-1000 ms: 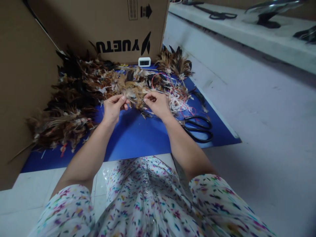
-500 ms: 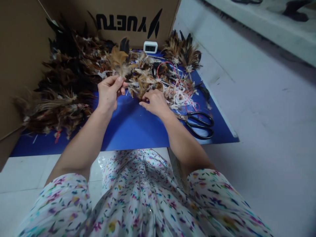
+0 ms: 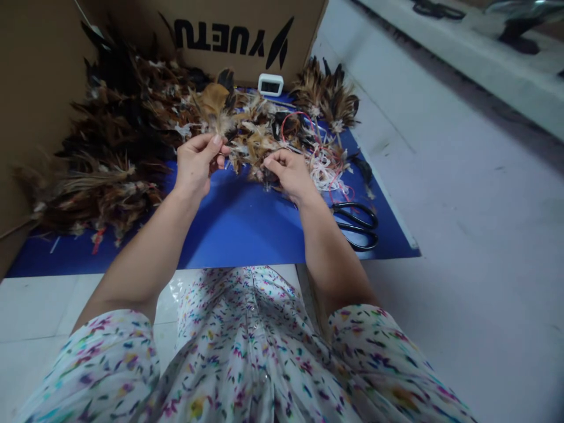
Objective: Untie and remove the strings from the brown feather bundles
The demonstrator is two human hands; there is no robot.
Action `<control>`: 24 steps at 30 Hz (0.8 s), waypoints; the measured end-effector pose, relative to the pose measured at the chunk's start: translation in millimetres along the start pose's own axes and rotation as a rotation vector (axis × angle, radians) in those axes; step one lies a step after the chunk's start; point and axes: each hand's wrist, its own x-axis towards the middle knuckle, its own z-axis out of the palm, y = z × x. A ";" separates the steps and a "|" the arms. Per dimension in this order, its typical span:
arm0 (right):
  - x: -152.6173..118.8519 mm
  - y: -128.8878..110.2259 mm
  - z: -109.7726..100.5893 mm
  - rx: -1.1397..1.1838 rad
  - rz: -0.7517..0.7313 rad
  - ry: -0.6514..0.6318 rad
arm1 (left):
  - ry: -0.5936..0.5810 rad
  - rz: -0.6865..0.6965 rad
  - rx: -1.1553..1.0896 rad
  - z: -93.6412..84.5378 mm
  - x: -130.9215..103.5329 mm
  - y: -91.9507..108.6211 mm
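My left hand (image 3: 198, 161) is closed, thumb against the fingers, around the base of a small bunch of brown and black feathers (image 3: 215, 103) that points upward. To its right, my right hand (image 3: 293, 173) is pinched shut at the front edge of the loose feather pile (image 3: 251, 144). What sits between its fingertips is too small to make out. Black-handled scissors (image 3: 359, 217) lie to the right of my right forearm, their blades hidden behind it. White string (image 3: 325, 170) is tangled just beyond my right hand, with red string (image 3: 304, 114) above it.
Dark feather bundles (image 3: 118, 129) are heaped at the left, against a cardboard box (image 3: 247, 61). More tied bundles (image 3: 326, 94) stand at the back right near a small white digital clock (image 3: 270, 85). The blue table surface (image 3: 247, 229) ends close to my body.
My right hand has moved slightly right and up from the feather pile, and its fingers have come together in a pinch. My left hand keeps holding the feather bunch nearly still.
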 end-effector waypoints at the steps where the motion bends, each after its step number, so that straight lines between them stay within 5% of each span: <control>1: -0.8 -1.4 -0.1 0.060 0.030 -0.012 | -0.002 -0.009 0.001 -0.8 0.8 -1.1; 11: -6.1 -10.4 -0.9 0.282 0.085 -0.093 | -0.040 -0.033 0.059 -1.8 0.2 -4.9; 24: -3.3 -9.6 2.2 -0.023 -0.026 0.006 | -0.044 -0.082 0.087 1.3 0.0 -4.6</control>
